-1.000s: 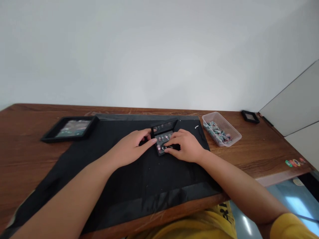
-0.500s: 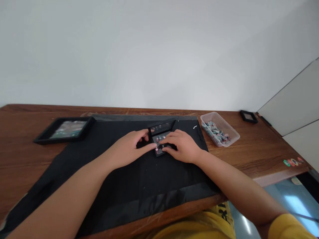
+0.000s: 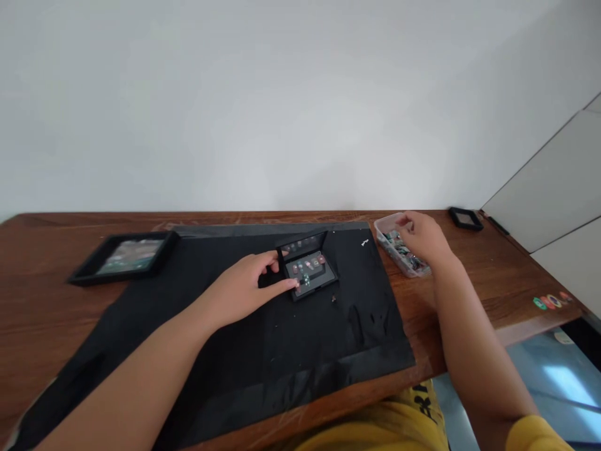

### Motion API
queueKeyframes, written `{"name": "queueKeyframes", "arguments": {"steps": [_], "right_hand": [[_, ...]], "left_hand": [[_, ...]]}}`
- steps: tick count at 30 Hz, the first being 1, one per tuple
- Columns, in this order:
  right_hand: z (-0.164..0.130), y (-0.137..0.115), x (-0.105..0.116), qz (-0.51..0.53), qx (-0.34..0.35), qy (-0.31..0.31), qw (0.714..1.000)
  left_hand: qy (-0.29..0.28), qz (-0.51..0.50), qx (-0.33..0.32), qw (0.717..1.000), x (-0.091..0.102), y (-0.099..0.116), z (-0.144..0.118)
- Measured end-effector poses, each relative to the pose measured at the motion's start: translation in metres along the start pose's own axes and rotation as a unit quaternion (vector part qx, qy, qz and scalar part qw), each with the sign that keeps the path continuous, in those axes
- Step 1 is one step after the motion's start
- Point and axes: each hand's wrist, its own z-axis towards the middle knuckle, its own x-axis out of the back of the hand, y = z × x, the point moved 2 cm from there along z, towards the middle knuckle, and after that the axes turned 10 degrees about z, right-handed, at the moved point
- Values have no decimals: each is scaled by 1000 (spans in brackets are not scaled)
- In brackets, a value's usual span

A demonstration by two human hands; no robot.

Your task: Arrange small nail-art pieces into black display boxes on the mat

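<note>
Resting on the black cloth mat (image 3: pixel 263 338) that covers most of the brown wooden table (image 3: pixel 37 300), the person's left hand (image 3: pixel 246 282) lies against the left edge of a small black hinged case (image 3: pixel 307 269), its fingers loosely spread, with the thumb near the raised lid and a fingertip touching the front left corner of the tray. The case sits open near the middle of the mat, its thin lid tilted up at the back and its shallow tray holding several tiny pink, red and green pieces; what they are is too small to tell. The left hand steadies the case but grips nothing.

The right hand (image 3: pixel 422 237) is well apart from the case, stretched out to the right and reaching into a clear rectangular plastic tub (image 3: pixel 399 250) that stands on the bare wood just beside the mat's right edge. The tub holds a heap of small mixed-colour pieces. The fingers curl down over that heap, and whether they pinch a piece cannot be told from this view.

Farther left, a flat black rectangular tray with a glossy face (image 3: pixel 124 257) lies half on the mat's corner. A small black square frame (image 3: pixel 464 218) sits at the far right of the table, and a few round coloured stickers (image 3: pixel 551 302) mark the right edge.
</note>
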Motion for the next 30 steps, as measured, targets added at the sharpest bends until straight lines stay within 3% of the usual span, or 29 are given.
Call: {"name": "queueKeyframes", "arguments": {"steps": [4,11,24,30], "right_hand": [[5,15,-6,-62,-50,-82,993],[5,14,-18,-82,-12,-129,988],[0,-1,-7,-89,-105,-52,989],[-1,-8,-4,-58,-51,9,997]], "left_hand": [[-8,1,-2,1000,0,-1,1],[-11,-14,-1,1000,1,1,1],[-21,1,5,1000,5,5,2],[-20,-4,1,1000,3,3,2]]}}
